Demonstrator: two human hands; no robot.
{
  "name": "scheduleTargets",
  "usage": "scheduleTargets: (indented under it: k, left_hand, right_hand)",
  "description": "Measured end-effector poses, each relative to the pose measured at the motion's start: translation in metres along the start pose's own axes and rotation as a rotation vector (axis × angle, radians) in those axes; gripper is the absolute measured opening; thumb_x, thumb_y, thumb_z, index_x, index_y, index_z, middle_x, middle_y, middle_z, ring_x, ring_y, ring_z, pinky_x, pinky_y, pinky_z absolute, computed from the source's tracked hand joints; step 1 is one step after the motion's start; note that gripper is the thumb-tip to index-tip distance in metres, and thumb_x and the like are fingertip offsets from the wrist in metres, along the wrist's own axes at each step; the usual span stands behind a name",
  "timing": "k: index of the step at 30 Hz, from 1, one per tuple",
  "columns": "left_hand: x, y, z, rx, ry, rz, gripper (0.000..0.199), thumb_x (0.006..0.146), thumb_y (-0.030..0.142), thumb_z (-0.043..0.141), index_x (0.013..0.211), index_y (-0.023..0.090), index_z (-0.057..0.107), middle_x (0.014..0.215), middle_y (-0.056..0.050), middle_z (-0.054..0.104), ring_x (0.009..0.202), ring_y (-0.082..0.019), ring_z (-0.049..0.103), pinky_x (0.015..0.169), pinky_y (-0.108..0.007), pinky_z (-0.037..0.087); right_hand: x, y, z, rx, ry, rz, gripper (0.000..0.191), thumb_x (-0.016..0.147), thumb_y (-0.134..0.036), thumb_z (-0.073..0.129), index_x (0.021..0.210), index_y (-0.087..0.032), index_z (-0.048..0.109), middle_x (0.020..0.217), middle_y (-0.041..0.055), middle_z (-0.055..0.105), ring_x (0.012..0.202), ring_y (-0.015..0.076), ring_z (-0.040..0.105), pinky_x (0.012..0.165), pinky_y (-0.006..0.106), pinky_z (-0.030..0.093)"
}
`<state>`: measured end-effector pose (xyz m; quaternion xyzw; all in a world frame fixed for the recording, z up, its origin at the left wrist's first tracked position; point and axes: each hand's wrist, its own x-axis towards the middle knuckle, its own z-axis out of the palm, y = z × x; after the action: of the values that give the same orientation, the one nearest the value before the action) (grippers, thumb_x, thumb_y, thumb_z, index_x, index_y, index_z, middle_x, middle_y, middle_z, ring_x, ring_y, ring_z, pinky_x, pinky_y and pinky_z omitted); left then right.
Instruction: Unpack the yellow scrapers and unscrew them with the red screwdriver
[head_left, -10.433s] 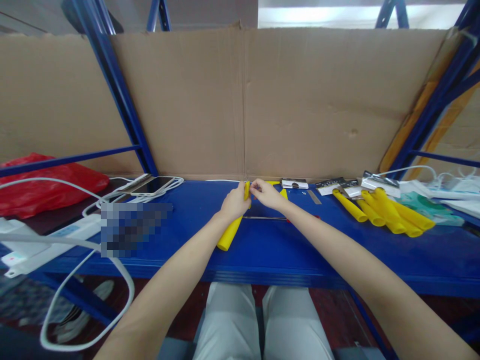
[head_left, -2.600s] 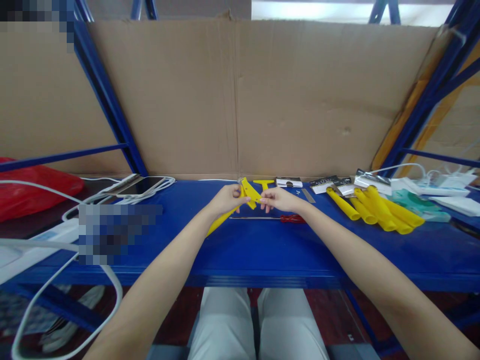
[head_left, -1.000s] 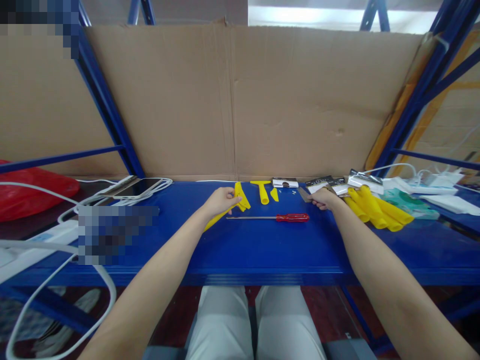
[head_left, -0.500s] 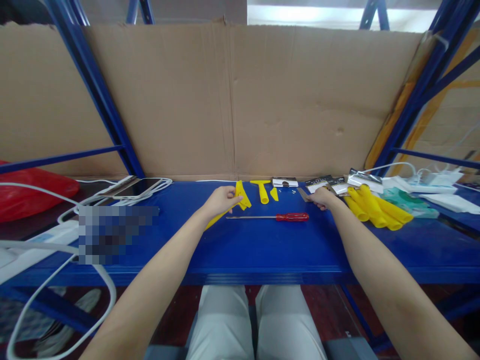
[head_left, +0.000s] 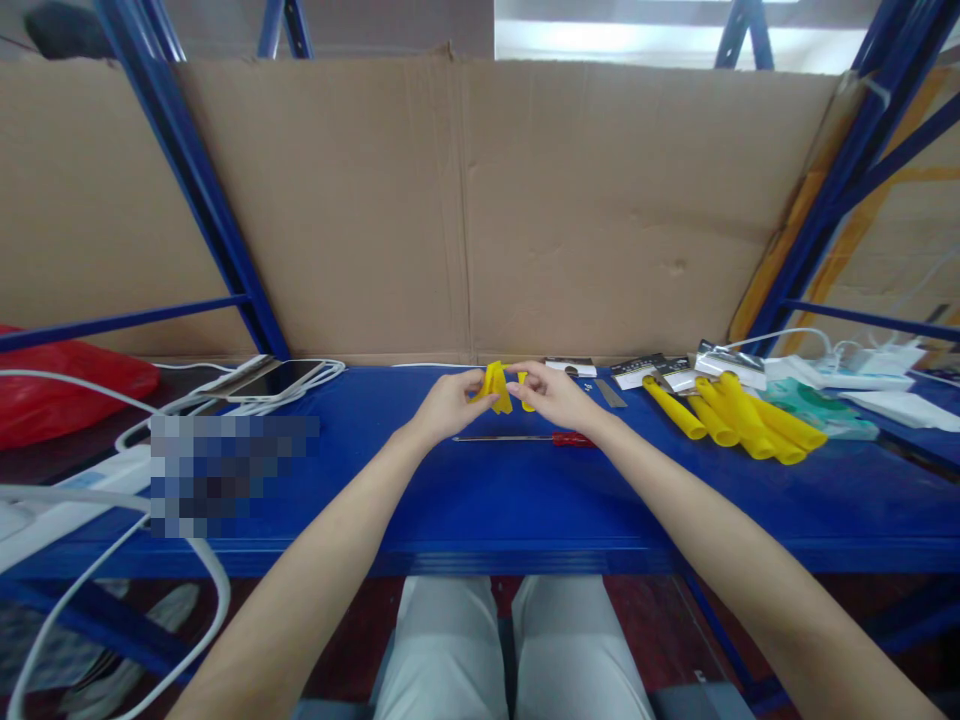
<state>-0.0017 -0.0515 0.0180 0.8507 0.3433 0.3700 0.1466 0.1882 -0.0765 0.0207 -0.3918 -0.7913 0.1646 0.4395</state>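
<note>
Blue tabletop (head_left: 480,505) | left hand (head_left: 450,405) pinching yellow piece (head_left: 496,385) | right hand (head_left: 556,396) angled inward, grip unclear

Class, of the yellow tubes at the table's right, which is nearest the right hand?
The leftmost yellow tube; the other tubes lie farther from the right hand.

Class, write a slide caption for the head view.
Left hand holds a yellow piece, right hand beside it, red-handled screwdriver on the blue table.
</note>
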Motion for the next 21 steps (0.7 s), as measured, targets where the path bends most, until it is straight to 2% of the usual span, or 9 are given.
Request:
scheduleTargets:
  k: [4,7,14,18,21]
  left_hand:
    - [-0.001,0.006,0.0,0.334,0.034,0.066,0.02,0.078,0.035,0.051,0.072,0.017,0.058,0.063,0.0,0.058,0.056,-0.012,0.05,0.053,-0.022,0.032]
    - [-0.004,0.012,0.001,0.454,0.006,0.047,0.018,0.08,0.034,0.049,0.074,0.019,0.059,0.065,0.0,0.061,0.057,-0.013,0.052,0.053,-0.023,0.029]
    - [-0.004,0.014,0.005,0.54,-0.062,-0.001,0.019,0.081,0.035,0.048,0.079,0.02,0.06,0.071,-0.002,0.065,0.064,-0.016,0.058,0.053,-0.024,0.028]
    - [-0.003,0.01,0.006,0.53,-0.09,-0.037,0.021,0.08,0.038,0.049,0.077,0.02,0.061,0.072,-0.002,0.066,0.063,-0.016,0.058,0.053,-0.024,0.029]
    - [-0.002,0.005,0.006,0.514,-0.072,-0.058,0.022,0.079,0.04,0.051,0.076,0.02,0.061,0.072,-0.002,0.066,0.064,-0.016,0.058,0.055,-0.023,0.031]
  right_hand:
    - [-0.003,-0.011,0.011,0.284,-0.045,0.145,0.034,0.085,-0.05,0.042,0.093,-0.018,0.05,0.057,-0.0061,0.055,0.034,0.0053,0.046,0.034,0.017,0.033]
    - [-0.002,-0.014,0.015,0.398,-0.024,0.274,0.032,0.083,-0.052,0.048,0.084,-0.019,0.045,0.061,-0.0046,0.059,0.034,0.0071,0.051,0.03,0.017,0.035]
    - [0.0,-0.016,0.018,0.487,0.028,0.483,0.026,0.083,-0.039,0.056,0.073,-0.018,0.045,0.058,-0.0003,0.063,0.039,0.0092,0.056,0.034,0.019,0.045]
    - [-0.002,-0.017,0.013,0.583,0.006,0.528,0.02,0.081,-0.033,0.061,0.076,-0.018,0.048,0.061,0.0014,0.066,0.047,0.01,0.06,0.042,0.019,0.049]
    - [-0.003,-0.015,0.01,0.566,0.005,0.576,0.02,0.08,-0.031,0.061,0.073,-0.017,0.049,0.06,0.0022,0.066,0.048,0.0104,0.061,0.045,0.02,0.05]
